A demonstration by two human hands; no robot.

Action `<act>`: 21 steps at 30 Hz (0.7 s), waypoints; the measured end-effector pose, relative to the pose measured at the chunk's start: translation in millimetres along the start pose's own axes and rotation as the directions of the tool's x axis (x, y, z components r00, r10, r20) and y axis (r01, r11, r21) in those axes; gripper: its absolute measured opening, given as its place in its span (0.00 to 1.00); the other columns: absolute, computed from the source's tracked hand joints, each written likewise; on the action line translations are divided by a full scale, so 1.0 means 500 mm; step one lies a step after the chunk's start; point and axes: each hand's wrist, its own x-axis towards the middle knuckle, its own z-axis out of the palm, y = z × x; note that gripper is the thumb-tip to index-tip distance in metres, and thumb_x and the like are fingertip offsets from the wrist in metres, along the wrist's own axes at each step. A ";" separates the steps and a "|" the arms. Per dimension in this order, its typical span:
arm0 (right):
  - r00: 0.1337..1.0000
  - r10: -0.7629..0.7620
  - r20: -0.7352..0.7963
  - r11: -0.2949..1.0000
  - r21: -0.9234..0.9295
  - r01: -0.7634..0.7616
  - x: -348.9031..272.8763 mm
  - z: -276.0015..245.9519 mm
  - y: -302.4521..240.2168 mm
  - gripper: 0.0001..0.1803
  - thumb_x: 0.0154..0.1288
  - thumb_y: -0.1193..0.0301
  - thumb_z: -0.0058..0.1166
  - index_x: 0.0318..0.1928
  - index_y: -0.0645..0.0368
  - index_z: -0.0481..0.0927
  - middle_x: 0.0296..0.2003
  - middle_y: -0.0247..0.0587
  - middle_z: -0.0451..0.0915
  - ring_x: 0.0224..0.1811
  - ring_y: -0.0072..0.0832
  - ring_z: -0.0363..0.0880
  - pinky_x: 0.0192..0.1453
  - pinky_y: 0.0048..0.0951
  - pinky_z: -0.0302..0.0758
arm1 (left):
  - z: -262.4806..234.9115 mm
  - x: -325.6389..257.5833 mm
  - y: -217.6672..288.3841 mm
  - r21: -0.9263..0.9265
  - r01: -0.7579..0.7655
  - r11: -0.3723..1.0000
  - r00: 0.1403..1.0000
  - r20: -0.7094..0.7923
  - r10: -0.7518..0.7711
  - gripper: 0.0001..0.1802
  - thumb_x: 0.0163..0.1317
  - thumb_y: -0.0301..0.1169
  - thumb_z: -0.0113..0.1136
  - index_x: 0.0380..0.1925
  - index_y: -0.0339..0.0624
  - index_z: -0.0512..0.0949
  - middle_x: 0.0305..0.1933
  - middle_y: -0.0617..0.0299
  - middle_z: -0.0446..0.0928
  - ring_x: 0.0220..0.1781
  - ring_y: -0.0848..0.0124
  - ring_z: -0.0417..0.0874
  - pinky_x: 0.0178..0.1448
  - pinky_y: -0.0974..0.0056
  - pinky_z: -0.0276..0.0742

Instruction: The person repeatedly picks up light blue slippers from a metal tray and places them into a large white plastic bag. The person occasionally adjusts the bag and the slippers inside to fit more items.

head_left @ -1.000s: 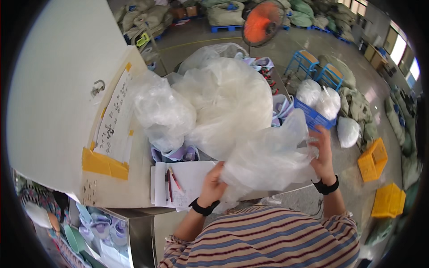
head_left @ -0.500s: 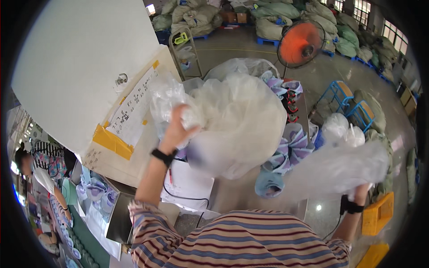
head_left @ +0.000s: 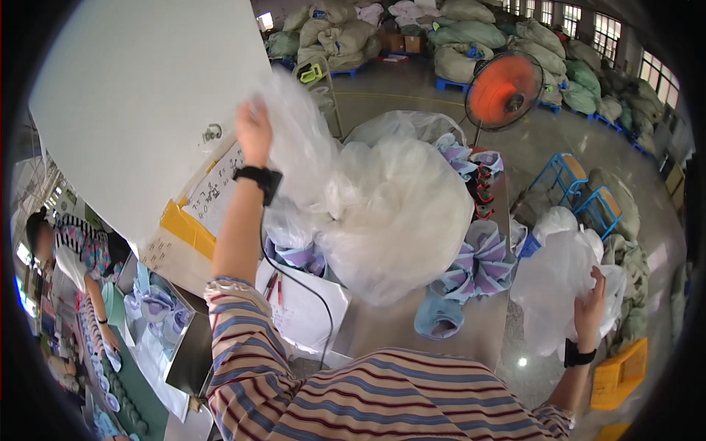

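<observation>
My left hand (head_left: 254,132) is raised beside the white panel, its fingers closed on the blurred film of a clear plastic bag (head_left: 300,140). That film runs down to a big, puffed-up heap of clear plastic bags (head_left: 401,213) on the metal table. On the far right, my right hand (head_left: 588,312) has its fingers apart, pointing up, against another clear plastic bag (head_left: 548,290) over the floor beside the table. Blue-and-purple pieces like shoe uppers (head_left: 482,264) fan out to the right of the heap, with a light-blue one (head_left: 440,320) nearer me.
An orange fan (head_left: 505,90) stands beyond the table. Blue-framed stools (head_left: 562,180) and yellow crates (head_left: 619,375) are at the right. Left of the heap are a white panel (head_left: 147,95), papers with pens (head_left: 305,312) and a black cable (head_left: 327,309). A co-worker (head_left: 77,272) works at far left.
My left hand has moved up and away from me, drawing bag film out of the heap. The bag by my right hand has swung downward, and the fingers there now show spread.
</observation>
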 end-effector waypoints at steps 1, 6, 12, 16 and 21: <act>0.999 0.033 -0.020 0.999 0.015 -0.033 0.000 -0.005 -0.031 0.39 0.38 0.87 0.43 0.59 0.59 0.60 0.52 0.49 0.65 0.57 0.44 0.63 0.55 0.37 0.64 | -0.034 0.039 0.091 -0.152 0.011 0.988 1.000 -0.016 -0.014 0.11 0.59 0.29 0.51 0.39 0.35 0.73 0.46 0.43 0.69 0.44 0.52 0.71 0.51 0.60 0.67; 0.989 -0.046 -0.137 0.945 0.315 0.088 0.016 0.092 -0.151 0.50 0.34 0.90 0.50 0.64 0.57 0.51 0.57 0.46 0.61 0.56 0.37 0.64 0.49 0.30 0.69 | -0.123 -0.023 0.298 -0.551 -0.213 0.807 0.968 -0.007 0.251 0.14 0.57 0.28 0.53 0.44 0.37 0.73 0.62 0.45 0.55 0.65 0.55 0.57 0.65 0.58 0.55; 0.773 -0.618 0.142 0.715 0.510 0.478 0.028 0.162 -0.356 0.39 0.36 0.83 0.56 0.57 0.61 0.63 0.48 0.41 0.72 0.38 0.30 0.76 0.43 0.27 0.73 | -0.145 -0.446 0.479 -0.917 0.270 0.294 0.210 0.354 0.911 0.25 0.52 0.32 0.57 0.52 0.43 0.69 0.56 0.50 0.67 0.57 0.58 0.67 0.59 0.56 0.62; 0.816 -0.558 0.154 0.795 0.382 0.471 0.026 0.179 -0.266 0.21 0.44 0.75 0.55 0.44 0.63 0.74 0.34 0.41 0.78 0.35 0.30 0.77 0.41 0.29 0.73 | -0.175 -0.349 0.456 -0.848 0.234 0.475 0.036 0.496 0.868 0.19 0.52 0.35 0.60 0.45 0.43 0.74 0.51 0.53 0.72 0.50 0.63 0.74 0.52 0.61 0.70; 0.997 -0.059 -0.056 0.990 0.126 0.065 0.026 0.102 -0.135 0.21 0.40 0.80 0.52 0.42 0.67 0.74 0.33 0.53 0.78 0.39 0.45 0.78 0.43 0.33 0.72 | 0.006 -0.259 0.135 -0.328 0.186 0.926 0.646 0.751 0.137 0.32 0.46 0.42 0.64 0.51 0.42 0.69 0.50 0.51 0.73 0.54 0.54 0.71 0.58 0.54 0.64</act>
